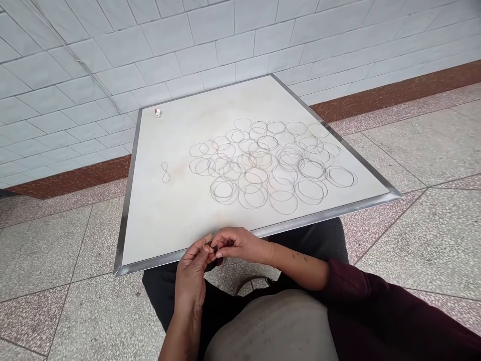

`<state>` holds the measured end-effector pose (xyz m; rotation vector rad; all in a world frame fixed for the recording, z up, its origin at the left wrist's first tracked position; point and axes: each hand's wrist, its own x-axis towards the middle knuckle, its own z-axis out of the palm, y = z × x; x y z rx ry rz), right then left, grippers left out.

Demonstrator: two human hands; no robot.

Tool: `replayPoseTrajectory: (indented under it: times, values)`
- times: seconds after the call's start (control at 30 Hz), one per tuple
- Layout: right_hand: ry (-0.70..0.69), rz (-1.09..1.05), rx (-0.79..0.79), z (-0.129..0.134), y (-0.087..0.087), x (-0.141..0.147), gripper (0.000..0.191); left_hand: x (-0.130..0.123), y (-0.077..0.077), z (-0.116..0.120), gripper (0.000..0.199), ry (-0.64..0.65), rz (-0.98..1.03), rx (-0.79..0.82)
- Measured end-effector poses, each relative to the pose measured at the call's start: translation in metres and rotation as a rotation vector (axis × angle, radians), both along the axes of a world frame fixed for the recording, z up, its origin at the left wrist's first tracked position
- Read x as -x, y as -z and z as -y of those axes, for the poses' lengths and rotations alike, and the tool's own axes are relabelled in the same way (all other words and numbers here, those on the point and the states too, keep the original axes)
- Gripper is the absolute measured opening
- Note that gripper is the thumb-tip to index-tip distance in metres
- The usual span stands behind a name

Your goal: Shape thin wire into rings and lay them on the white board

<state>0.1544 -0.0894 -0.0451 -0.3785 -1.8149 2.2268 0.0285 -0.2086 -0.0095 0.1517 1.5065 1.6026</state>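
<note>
The hands (235, 244) pinch a thin wire (217, 243) together (right at the board's near metal edge (319, 216)).

White tiled wall (210, 45), terrazzo floor (56, 250), brown skirting (398, 87)

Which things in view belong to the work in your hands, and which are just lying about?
Belonging: thin wire pinched between left hand and right hand; wire rings; figure-eight wire; metal-edged white board.

Lying about: small white-and-red object.
</note>
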Motion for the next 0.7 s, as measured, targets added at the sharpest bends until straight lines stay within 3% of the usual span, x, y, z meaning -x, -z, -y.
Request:
replayPoseTrajectory:
  times: [0.3,0.7]
  values:
    - [0.116,-0.042,-0.389,-0.0083,-0.0012,-0.0019,0.017,-0.0013,-0.0011,0.0001,0.045,0.057,-0.012,0.051]
    - [0.144,-0.012,-0.459,-0.0069,0.0041,-0.0004,0.011,0.0015,-0.0023,-0.0005,0.045,0.085,-0.023,0.059]
